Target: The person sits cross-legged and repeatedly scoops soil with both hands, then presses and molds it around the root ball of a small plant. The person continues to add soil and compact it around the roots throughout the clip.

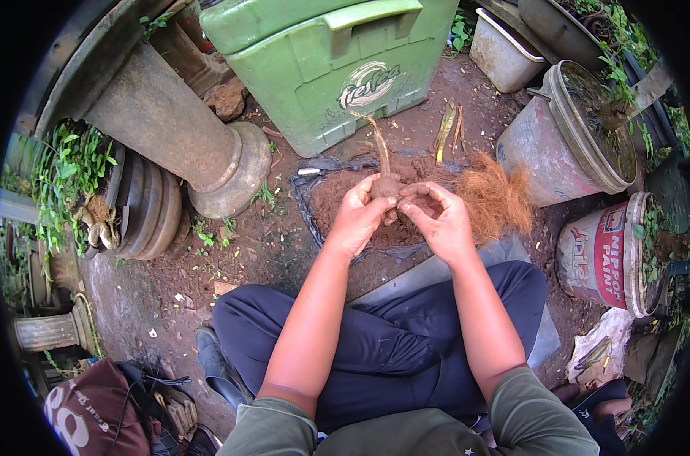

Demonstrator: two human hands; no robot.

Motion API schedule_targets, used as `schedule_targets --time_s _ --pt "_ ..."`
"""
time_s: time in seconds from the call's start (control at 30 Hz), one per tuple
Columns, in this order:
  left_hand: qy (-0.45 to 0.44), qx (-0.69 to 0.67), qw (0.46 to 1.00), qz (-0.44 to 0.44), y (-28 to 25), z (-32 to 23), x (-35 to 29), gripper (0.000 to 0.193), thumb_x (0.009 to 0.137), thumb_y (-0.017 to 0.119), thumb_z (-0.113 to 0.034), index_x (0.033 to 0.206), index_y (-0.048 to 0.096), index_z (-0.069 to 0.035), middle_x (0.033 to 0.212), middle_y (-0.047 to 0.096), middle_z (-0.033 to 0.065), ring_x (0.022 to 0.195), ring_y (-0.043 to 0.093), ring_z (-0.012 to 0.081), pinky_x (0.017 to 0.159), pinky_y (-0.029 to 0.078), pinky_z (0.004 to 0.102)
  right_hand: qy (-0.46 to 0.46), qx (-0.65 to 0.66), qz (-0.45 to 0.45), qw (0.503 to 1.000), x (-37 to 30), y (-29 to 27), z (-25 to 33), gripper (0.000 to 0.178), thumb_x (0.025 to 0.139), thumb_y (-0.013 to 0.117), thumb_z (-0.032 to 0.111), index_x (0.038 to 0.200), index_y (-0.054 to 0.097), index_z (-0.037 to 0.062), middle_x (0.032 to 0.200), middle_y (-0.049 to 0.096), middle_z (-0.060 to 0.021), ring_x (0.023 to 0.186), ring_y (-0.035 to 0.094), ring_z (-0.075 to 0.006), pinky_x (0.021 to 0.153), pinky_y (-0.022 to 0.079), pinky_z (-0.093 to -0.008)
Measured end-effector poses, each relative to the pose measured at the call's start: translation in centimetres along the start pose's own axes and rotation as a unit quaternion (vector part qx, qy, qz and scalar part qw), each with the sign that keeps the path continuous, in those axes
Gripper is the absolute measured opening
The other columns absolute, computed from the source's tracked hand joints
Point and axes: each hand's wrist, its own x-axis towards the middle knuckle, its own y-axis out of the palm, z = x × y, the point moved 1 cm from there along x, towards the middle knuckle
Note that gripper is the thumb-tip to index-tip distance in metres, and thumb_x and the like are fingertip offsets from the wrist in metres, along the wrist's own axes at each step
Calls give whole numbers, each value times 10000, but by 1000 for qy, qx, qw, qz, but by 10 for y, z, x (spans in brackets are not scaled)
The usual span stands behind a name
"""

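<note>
A rounded ball of dark soil (pixel 387 188) with a long, thin brown plant stem (pixel 381 148) rising out of it is between my hands. My left hand (pixel 360 216) is closed round the ball's left side, thumb across its front. On the other side, my right hand (pixel 440 220) has its fingers bent and its thumb and fingertips pressed to the ball's lower right. Both hands are smeared with soil. Beneath them, loose reddish-brown soil (pixel 337 199) lies heaped on a black plastic sheet (pixel 305 199). Orange-brown coconut fibre (pixel 491 199) is piled just right of my right hand.
A green cooler box (pixel 307 83) stands beyond the soil. Two paint buckets (pixel 539 148) (pixel 599 258) are on the right, and a white tub (pixel 504 53) behind. Yellowish leaf strips (pixel 445 133) lie near the cooler. At left are a concrete pillar (pixel 170 114) and a potted plant (pixel 144 205).
</note>
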Motion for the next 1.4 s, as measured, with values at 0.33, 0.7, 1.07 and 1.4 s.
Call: schedule_targets --time_s 0.33,0.7,1.07,1.4 --pt "-41 -164 986 -15 5 13 3 342 1050 555 -157 1372 538 -40 1271 642 94 1108 643 204 953 541 399 -161 -266 -52 949 -4 6 15 436 767 900 88 1159 722 18 1081 677 -113 975 704 -261 871 576 -358" --pt "-45 -152 987 -25 16 8 -3 331 1062 523 -125 1377 526 -23 1233 643 94 1106 668 212 936 582 379 -139 -204 19 969 -7 14 4 602 844 809 90 1421 645 42 1433 647 -195 1341 623 -331 1101 497 -396" --pt "-34 -147 988 -30 3 12 -3 398 1005 536 -141 1387 525 -31 1204 673 101 1078 688 212 914 597 389 -91 -9 85 992 0 11 -9 609 895 736 -39 1481 581 21 1484 605 -170 1397 560 -254 1155 456 -370" --pt "-85 -37 994 53 14 1 -12 384 932 673 -41 1291 574 52 1098 700 136 852 726 181 691 619 283 126 162 98 974 -3 0 -2 707 753 844 -128 1408 592 -41 1313 653 -107 1200 637 -160 1026 558 -320"
